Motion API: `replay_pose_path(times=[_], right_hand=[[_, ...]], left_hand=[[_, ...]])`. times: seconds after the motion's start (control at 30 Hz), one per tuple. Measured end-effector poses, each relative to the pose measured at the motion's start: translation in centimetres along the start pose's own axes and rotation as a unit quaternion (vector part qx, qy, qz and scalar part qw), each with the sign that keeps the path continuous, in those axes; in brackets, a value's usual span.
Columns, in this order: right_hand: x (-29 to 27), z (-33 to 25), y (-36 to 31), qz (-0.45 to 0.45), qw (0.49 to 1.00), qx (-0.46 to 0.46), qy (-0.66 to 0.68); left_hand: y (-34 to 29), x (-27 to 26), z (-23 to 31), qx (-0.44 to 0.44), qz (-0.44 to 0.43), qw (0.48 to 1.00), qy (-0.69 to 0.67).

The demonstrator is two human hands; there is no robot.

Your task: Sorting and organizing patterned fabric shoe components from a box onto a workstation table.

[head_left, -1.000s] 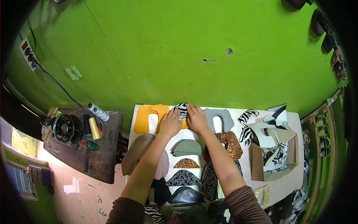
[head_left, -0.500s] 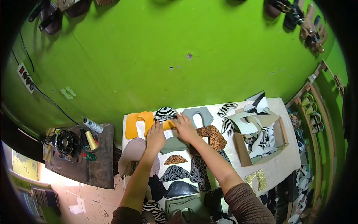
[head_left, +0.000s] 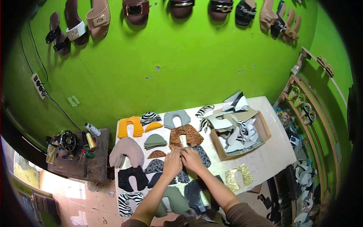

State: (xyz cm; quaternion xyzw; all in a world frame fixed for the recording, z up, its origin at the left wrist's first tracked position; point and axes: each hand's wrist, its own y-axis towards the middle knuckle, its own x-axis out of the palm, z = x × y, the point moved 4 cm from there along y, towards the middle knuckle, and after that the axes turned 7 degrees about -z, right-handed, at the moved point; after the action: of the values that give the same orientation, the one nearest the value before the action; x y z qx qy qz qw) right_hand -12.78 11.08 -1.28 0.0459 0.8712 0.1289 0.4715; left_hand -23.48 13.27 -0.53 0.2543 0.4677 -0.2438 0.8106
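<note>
My left hand [head_left: 172, 163] and my right hand [head_left: 192, 159] meet at the near edge of a leopard-print horseshoe-shaped stack [head_left: 193, 136]. Their fingers are drawn together, tips touching or almost so; whatever they grip is hidden. Partly under my right hand and wrist lies a dark grey patterned horseshoe piece [head_left: 203, 156]. Left of the hands are a small leopard-print half-moon piece [head_left: 156, 154], a grey patterned half-moon piece [head_left: 154, 165] and green half-moon pieces [head_left: 155, 141]. Farther back rest orange horseshoe pieces [head_left: 130, 126], a zebra-print piece [head_left: 150, 117] and grey horseshoe pieces [head_left: 177, 118].
A cardboard box [head_left: 242, 150] of white and zebra-print scraps stands right on the white table [head_left: 270, 151]; a gold glitter piece [head_left: 239, 179] lies nearer. Beige pieces [head_left: 128, 149] lie at left. A sewing machine [head_left: 68, 142] stands farther left. Sandals [head_left: 181, 8] hang on the green wall.
Both hands have come nearer to me, from the zebra-print and orange pieces at the back to the near edge of the leopard-print stack. The head view has shifted, showing more sandals.
</note>
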Motion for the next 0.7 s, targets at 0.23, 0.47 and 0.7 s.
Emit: replay_pose_path(times=[0.23, 0.47, 0.7], right_hand=[[-7.1, 3.2, -11.8, 0.022, 0.998, 0.006, 0.066], [-13.7, 8.4, -18.6, -0.006, 0.998, 0.002, 0.055], [-17.8, 10.5, -18.5, 0.001, 0.995, -0.05, 0.081]], left_hand=[[-3.4, 4.4, 11.3, 0.009, 0.004, 0.995, -0.095], [-3.7, 7.8, 20.6, 0.038, 0.005, 0.992, -0.118], [-0.8, 6.7, 24.3, 0.039, 0.005, 0.995, -0.095]])
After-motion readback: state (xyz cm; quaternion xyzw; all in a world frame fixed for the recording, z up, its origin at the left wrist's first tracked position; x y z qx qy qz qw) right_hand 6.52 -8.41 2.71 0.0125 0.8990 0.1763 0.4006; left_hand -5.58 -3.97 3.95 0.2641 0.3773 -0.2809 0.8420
